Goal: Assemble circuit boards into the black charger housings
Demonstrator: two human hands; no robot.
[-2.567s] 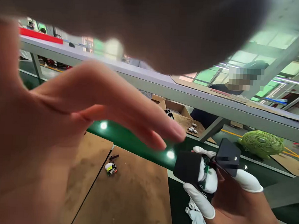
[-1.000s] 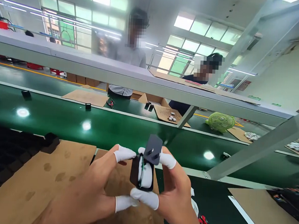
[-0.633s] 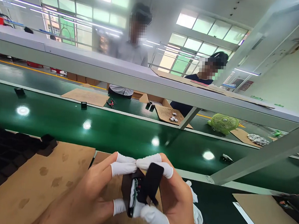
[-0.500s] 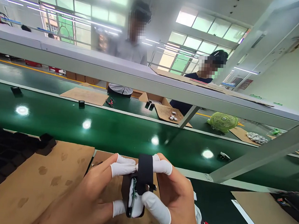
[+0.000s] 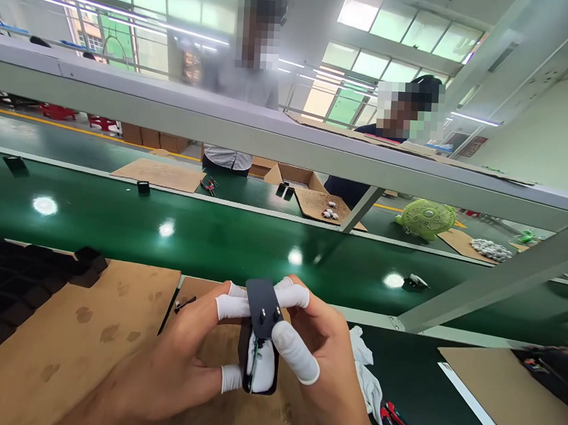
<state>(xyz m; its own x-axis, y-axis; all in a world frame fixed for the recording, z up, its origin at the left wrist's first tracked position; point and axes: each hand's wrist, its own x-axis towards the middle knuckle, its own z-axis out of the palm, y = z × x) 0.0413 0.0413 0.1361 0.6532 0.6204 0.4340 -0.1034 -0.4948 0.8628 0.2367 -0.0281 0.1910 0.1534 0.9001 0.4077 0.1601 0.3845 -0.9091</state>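
Note:
Both my hands wear white finger cots and meet low in the middle of the view. My left hand (image 5: pixel 175 372) grips a black plastic charger housing (image 5: pixel 259 373) with a white part and a green board edge showing inside. My right hand (image 5: pixel 324 360) pinches the black plug cover (image 5: pixel 261 306), whose metal prongs face me, and holds it over the top of the housing. The two black pieces touch.
Brown cardboard sheets (image 5: pixel 68 341) lie under my hands, with black parts (image 5: pixel 33 275) piled at left. A green conveyor belt (image 5: pixel 206 240) runs across behind. Two people stand beyond a grey rail (image 5: pixel 268 142). A green fan (image 5: pixel 426 218), a white cloth (image 5: pixel 368 382) and red-handled pliers (image 5: pixel 396 424) are at right.
The black plug cover has turned in my right hand so its prongs face me and now sits on top of the housing. The view has tipped slightly downward.

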